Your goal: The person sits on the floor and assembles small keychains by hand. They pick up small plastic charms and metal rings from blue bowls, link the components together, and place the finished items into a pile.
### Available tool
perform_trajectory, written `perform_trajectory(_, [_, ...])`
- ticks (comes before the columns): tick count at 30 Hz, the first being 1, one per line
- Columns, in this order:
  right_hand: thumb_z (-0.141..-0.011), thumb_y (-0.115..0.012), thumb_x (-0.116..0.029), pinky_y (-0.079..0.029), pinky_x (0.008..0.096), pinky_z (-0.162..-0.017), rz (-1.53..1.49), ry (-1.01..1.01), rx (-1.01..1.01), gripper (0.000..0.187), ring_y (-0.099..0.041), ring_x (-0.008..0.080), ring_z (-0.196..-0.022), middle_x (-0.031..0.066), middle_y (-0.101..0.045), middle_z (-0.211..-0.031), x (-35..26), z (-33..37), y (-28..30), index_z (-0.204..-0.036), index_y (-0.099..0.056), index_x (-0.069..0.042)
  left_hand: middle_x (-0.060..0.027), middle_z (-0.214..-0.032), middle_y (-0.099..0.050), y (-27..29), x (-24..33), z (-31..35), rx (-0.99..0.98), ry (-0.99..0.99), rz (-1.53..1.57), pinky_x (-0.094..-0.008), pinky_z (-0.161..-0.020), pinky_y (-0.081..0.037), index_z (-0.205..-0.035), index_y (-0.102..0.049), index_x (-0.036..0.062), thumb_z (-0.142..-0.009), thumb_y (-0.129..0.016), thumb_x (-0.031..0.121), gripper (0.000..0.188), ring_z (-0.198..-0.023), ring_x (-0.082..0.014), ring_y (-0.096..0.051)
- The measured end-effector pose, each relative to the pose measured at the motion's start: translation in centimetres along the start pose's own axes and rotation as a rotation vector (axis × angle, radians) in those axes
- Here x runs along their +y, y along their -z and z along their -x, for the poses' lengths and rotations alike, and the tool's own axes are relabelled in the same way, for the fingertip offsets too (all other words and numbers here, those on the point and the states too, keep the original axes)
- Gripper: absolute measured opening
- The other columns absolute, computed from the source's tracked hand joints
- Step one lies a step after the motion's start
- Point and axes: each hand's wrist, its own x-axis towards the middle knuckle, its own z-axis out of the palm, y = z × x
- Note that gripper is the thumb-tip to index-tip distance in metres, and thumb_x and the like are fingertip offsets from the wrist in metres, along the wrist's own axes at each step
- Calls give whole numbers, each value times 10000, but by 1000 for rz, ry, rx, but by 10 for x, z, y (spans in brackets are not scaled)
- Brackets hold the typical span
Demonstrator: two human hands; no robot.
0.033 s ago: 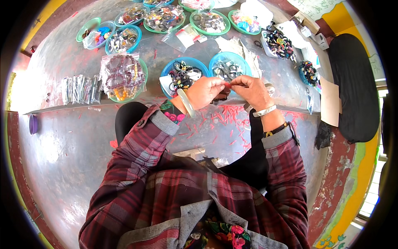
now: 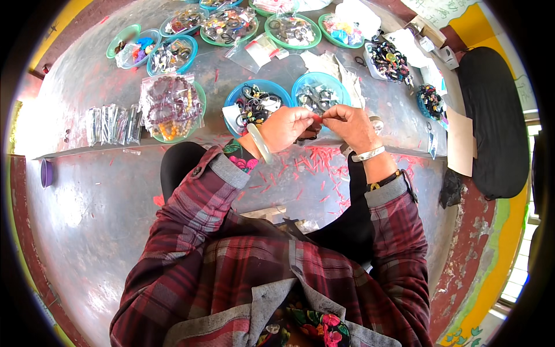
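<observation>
My left hand (image 2: 281, 128) and my right hand (image 2: 351, 128) meet fingertip to fingertip over the near edge of the raised grey surface. Pinched between them is a small red piece (image 2: 317, 118), mostly covered by the fingers. Below the left fingertips hangs a small dark looped thing (image 2: 308, 135), too hidden to name. Right behind my hands stand two blue basins. The left basin (image 2: 230, 97) holds black hair ties with coloured bits, and the right basin (image 2: 346, 92) holds black and clear pieces.
Many red scraps (image 2: 324, 165) litter the lower floor between my knees. To the left lie a bag of beaded bracelets (image 2: 170, 101) on a green basin and narrow clear packets (image 2: 114, 124). Several filled basins line the back. A white tray (image 2: 376, 70) and a black cushion (image 2: 494, 121) are at the right.
</observation>
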Motion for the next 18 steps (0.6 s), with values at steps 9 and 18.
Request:
perform_trajectory(9, [-775,-623,-96,-418,234,-605,-59,-21,4,109,-504,67,-671,6,-590,-715,-8,1,0,-819,-614,3,-132,-1003,-581,-3,11,-1,144,67,209,-303,-814,-503,-1029,-517,-60,-890,-440,43,189,-941,-210,-587])
perform_trajectory(18, [-722,-625,-78,-444,328,-624,231,354,389,108,-573,230,-684,86,-609,-747,-14,2,-12,-822,-608,-40,-119,-969,-606,-4,9,0,240,-3,174,-272,-807,-492,-993,-558,-61,-874,-466,39,180,-893,-177,-598])
